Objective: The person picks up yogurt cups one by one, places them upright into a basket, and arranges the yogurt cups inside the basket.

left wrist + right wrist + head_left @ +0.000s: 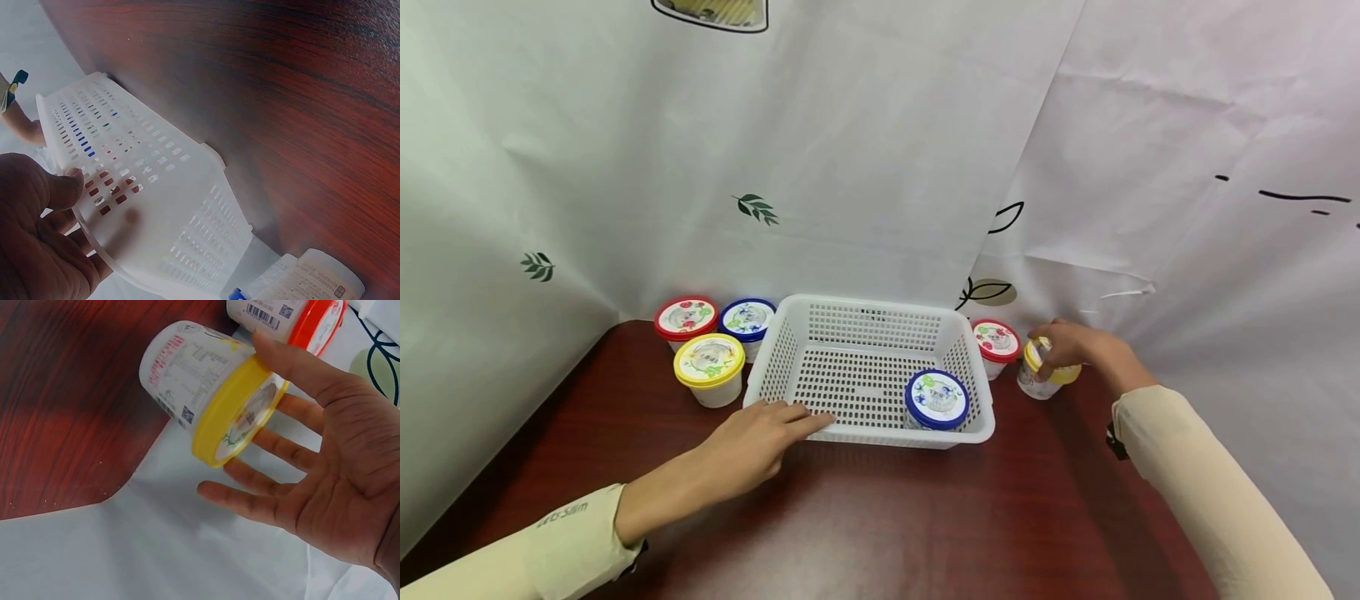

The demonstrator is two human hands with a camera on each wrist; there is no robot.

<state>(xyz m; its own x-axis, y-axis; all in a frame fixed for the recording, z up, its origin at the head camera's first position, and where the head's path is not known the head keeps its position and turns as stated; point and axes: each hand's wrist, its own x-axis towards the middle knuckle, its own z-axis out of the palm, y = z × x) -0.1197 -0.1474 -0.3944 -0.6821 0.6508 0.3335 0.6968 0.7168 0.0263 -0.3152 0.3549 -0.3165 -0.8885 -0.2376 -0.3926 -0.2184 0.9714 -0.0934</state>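
Note:
At the front left corner of a white perforated basket (880, 437), my left hand (756, 442) grips the rim. In the left wrist view the thumb of this hand (31, 231) lies on the outer wall of the basket (156, 219), with the fingers over the rim. My right hand (1071, 343) is around a yellow-lidded cup (1037, 387) to the basket's right. The right wrist view shows that hand (344, 456) with fingers spread about the lid of the cup (187, 375), thumb near its side. Whether the fingers touch the lid is unclear.
A blue-lidded cup (937, 400) stands inside the basket's right end. Just right of the basket is a red-lidded cup (996, 340). Left of it stand cups with red (687, 317), blue (747, 320) and yellow (709, 360) lids. White printed cloth (880, 167) hangs behind.

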